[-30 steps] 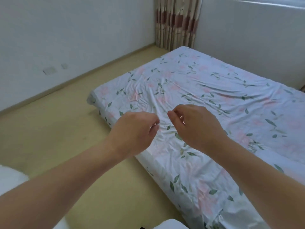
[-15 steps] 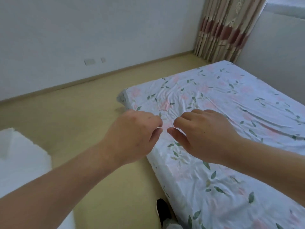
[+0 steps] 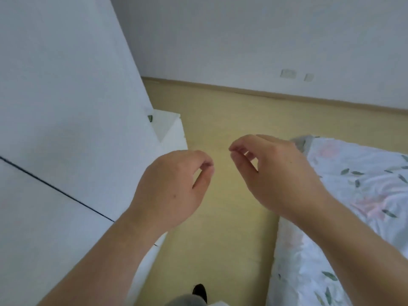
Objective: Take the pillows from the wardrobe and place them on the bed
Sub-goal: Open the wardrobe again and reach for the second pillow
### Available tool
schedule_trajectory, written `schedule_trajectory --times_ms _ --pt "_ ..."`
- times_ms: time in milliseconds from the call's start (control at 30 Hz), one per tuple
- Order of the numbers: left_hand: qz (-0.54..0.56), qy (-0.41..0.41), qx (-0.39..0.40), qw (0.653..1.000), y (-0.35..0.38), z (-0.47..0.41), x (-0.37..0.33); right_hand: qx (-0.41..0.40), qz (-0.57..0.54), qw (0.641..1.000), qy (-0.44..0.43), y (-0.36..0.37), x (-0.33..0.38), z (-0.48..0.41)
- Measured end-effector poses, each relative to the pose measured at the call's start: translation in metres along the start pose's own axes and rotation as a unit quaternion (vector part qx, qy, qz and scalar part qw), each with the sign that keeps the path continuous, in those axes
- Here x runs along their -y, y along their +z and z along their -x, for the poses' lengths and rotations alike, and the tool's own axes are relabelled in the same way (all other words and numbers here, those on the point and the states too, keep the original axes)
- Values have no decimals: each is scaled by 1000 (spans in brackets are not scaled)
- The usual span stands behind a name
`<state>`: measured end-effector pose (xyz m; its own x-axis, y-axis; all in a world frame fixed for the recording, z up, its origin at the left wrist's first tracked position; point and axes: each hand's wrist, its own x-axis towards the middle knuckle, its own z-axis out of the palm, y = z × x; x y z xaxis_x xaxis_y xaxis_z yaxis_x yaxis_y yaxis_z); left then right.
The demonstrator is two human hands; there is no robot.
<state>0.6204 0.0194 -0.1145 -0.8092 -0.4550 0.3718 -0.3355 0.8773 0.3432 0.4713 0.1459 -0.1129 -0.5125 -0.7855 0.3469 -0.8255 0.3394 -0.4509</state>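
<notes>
Both forearms are raised, hands level, left of the bed (image 3: 353,195) and over the yellow floor (image 3: 220,120). Left hand (image 3: 170,186): back up, fingers loosely curled, thumb tip nearly at the fingertips, holds nothing. Right hand (image 3: 278,173): same pose, near the bed's far corner, not touching the sheet, holds nothing. The hands are a small gap apart. The white wardrobe (image 3: 66,107) is across the floor strip from the bed, doors flush. Pillows: can't tell where.
</notes>
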Motion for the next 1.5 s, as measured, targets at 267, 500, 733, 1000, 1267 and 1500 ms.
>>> schedule_trajectory --times_ms 267,500,733,1000,1267,1500 --pt "-96 -184 -177 962 -63 1 123 110 -122 977 -133 92 121 -122" --pt "-307 -307 -388 813 -135 23 213 164 -172 932 -274 144 237 -193" --pt "-374 -355 -399 758 -162 34 218 175 -235 892 -345 150 290 -217" --pt "-261 -382 -394 794 -149 35 200 227 -236 855 -402 142 294 -219" --pt "-115 -394 -486 771 -154 31 182 265 -230 837 -419 117 265 -208" --pt "-153 -389 -535 734 -127 40 119 299 -295 820 -390 107 247 -183"
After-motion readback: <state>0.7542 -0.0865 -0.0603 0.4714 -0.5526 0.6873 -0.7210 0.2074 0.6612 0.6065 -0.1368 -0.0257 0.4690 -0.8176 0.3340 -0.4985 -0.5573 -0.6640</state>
